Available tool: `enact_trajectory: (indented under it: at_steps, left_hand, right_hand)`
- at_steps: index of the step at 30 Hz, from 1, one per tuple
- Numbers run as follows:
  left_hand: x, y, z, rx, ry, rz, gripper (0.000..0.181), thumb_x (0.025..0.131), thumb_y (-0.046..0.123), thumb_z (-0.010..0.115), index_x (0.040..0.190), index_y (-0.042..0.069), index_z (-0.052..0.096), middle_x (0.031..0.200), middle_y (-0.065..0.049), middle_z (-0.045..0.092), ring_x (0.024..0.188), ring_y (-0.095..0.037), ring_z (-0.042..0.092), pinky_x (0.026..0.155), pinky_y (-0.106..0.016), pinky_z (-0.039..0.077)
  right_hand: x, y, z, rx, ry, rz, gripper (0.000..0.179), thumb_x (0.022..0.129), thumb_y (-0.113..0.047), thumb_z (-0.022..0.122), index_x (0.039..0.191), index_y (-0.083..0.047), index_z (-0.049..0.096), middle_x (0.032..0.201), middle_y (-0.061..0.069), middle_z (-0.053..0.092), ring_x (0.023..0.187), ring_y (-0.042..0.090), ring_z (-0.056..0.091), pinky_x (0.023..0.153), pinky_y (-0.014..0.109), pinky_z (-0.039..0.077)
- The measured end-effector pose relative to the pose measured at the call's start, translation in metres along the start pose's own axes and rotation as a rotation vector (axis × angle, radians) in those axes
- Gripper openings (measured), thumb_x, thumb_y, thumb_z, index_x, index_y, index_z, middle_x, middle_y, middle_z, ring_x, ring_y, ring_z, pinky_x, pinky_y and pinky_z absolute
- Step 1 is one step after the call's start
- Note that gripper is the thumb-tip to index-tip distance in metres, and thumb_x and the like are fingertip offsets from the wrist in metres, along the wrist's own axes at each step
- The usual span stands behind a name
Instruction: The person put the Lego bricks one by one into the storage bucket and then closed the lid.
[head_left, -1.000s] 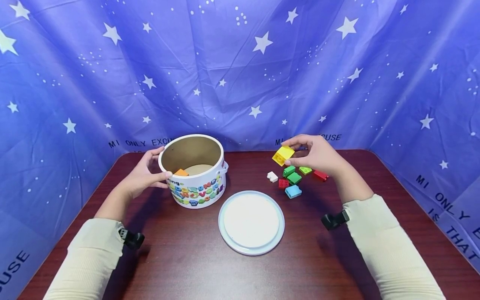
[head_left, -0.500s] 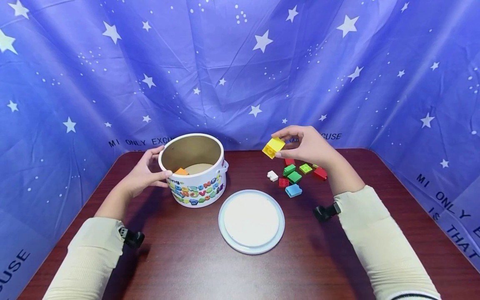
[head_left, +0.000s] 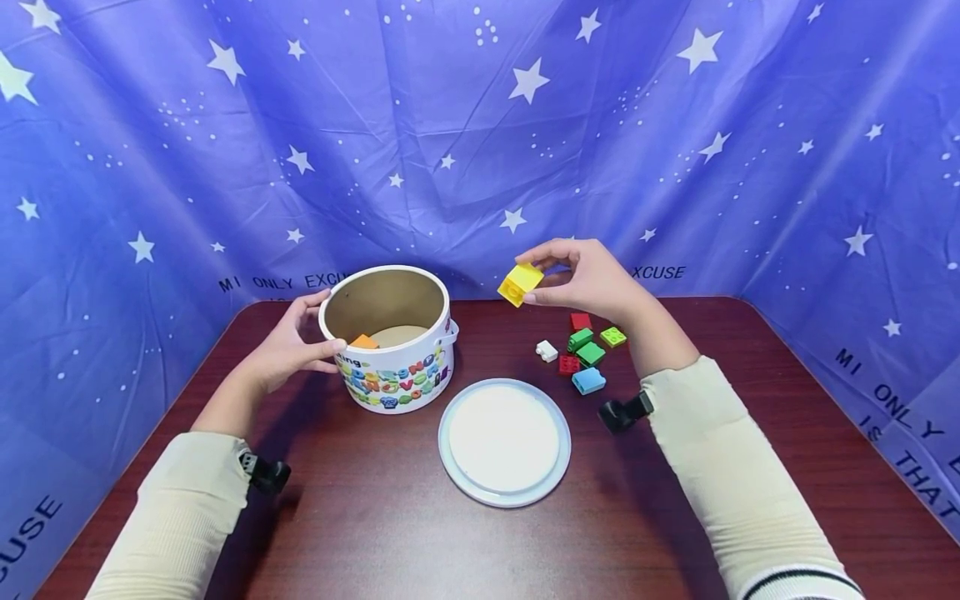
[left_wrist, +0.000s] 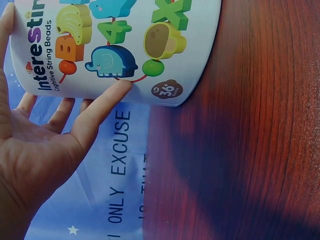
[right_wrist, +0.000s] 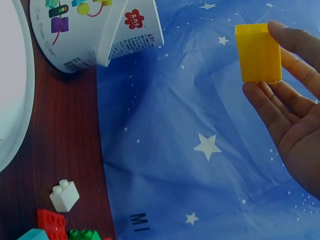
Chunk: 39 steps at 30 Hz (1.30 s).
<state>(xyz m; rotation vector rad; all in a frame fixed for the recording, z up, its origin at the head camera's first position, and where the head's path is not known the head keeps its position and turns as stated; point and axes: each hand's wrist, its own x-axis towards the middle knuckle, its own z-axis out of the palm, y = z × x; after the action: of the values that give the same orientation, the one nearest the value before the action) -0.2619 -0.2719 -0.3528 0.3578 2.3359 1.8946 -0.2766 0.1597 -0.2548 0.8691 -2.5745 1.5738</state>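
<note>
My left hand (head_left: 288,350) rests against the left side of a white printed bucket (head_left: 401,379), fingers spread along its outer wall and rim. In the left wrist view, fairly straight fingers (left_wrist: 102,110) touch the printed wall. The bucket stands upright and uncovered, with an orange block (head_left: 365,342) inside. My right hand (head_left: 585,279) pinches a yellow building block (head_left: 519,283) between thumb and fingers. It holds the block in the air, right of the bucket and above the table's back edge. In the right wrist view the yellow block (right_wrist: 259,54) shows a flat side.
A round white lid (head_left: 504,437) lies on the wooden table (head_left: 360,517) in front of the bucket. Loose blocks lie to the right: white (head_left: 547,351), light blue (head_left: 588,382), lime (head_left: 612,337), and several red and green ones. A starry blue curtain (head_left: 480,150) hangs behind.
My right hand has carried the yellow block up and left, away from the loose blocks and nearer the bucket. The left hand and bucket have stayed in place.
</note>
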Motion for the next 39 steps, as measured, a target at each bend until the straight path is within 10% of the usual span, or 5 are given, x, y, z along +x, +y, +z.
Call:
enact_trajectory:
  at_steps: [30, 39]
  left_hand:
    - [-0.002, 0.001, 0.001, -0.018, 0.0, 0.009, 0.088, 0.087, 0.001, 0.069, 0.153, 0.007, 0.011, 0.142, -0.029, 0.023, 0.115, -0.042, 0.044, 0.073, -0.057, 0.057]
    - [-0.002, 0.001, 0.001, -0.011, 0.0, 0.011, 0.088, 0.087, 0.001, 0.069, 0.153, 0.008, 0.011, 0.142, -0.029, 0.022, 0.117, -0.043, 0.043, 0.072, -0.055, 0.057]
  right_hand:
    - [0.053, -0.02, 0.049, 0.061, -0.081, -0.116, 0.044, 0.074, -0.003, 0.083, 0.115, 0.0, 0.069, 0.107, 0.01, 0.069, 0.096, 0.022, 0.063, 0.086, 0.034, 0.057]
    - [0.067, -0.015, 0.069, 0.114, -0.056, -0.042, 0.044, 0.074, -0.007, 0.084, 0.116, -0.003, 0.07, 0.108, 0.006, 0.069, 0.096, 0.021, 0.06, 0.081, 0.031, 0.056]
